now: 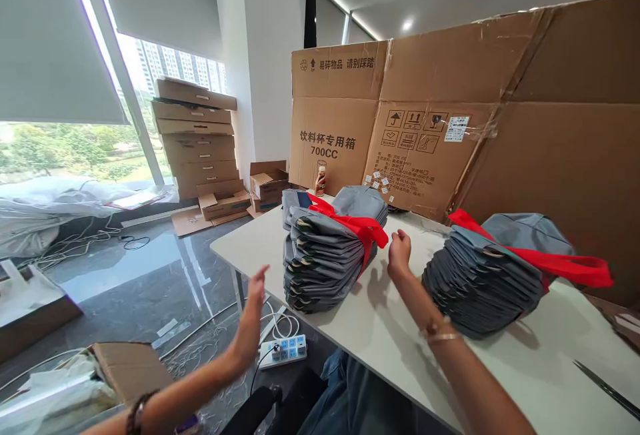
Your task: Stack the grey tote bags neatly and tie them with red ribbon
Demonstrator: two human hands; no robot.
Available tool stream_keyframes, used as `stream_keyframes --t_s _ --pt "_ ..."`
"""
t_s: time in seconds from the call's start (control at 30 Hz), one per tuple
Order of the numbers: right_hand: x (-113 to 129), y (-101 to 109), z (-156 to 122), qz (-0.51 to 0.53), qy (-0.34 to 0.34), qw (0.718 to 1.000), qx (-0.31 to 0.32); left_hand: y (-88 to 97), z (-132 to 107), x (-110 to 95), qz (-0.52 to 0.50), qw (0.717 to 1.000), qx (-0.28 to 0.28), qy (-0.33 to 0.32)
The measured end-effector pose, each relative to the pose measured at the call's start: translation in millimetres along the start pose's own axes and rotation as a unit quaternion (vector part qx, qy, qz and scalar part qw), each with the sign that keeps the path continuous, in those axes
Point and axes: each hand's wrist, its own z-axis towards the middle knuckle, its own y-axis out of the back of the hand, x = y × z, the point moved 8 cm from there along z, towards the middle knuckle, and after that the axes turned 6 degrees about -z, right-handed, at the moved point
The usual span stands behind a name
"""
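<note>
If counted by stack, two in all on one white table: a left stack of gray bags by the front edge, and a right stack of gray bags, slanted, well apart from the first. Across each top, at least one strap: a left red strap and a right red strap. Layers in both too tightly pressed to number. Left hand raised just to the left of the nearer stack, apart from it, open, fingers straight, nothing held. Right hand between the two stacks, just beside the end of the left red strap, fingers curled into a loose fist; contact with the strap, or anything small inside, impossible to tell. One bracelet per arm: a dark bracelet and a thin bracelet. Behind the left stack, one bottle and tall printed cardboard. At the right edge, one slim black tool, partly cut off. On the floor, one white power strip.
</note>
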Motion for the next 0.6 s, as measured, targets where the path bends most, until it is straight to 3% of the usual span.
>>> stream_keyframes --t_s 0.07,0.13,0.2,0.27,0.33,0.43,0.6 --pt "5.6 -2.9 -38.7 0.051 0.014 0.999 -0.013 -23.7 38.2 -49.3 -0.017 0.998 0.030 -0.051" --pt "24.2 -11.9 -79.2 0.146 0.064 0.987 -0.006 -65.8 75.8 -73.6 -0.060 0.990 0.129 -0.004" --pt "43.6 -18.2 -112.4 0.220 0.101 0.970 -0.015 -109.0 97.6 -72.3 -0.087 0.961 0.245 0.091" --pt "58.2 -24.2 -132.4 0.231 0.116 0.966 -0.016 -133.6 103.8 -55.9 -0.112 0.929 0.307 0.172" --pt "68.4 -30.5 -140.3 0.196 0.128 0.972 0.001 -140.0 102.5 -35.8 -0.130 0.911 0.325 0.220" --pt "75.3 -34.5 -140.2 0.131 0.139 0.981 0.013 -131.4 100.1 -12.9 -0.119 0.908 0.306 0.260" --pt "79.8 -35.9 -136.1 0.083 0.112 0.990 0.022 -121.5 105.0 -8.6 -0.072 0.921 0.261 0.280"
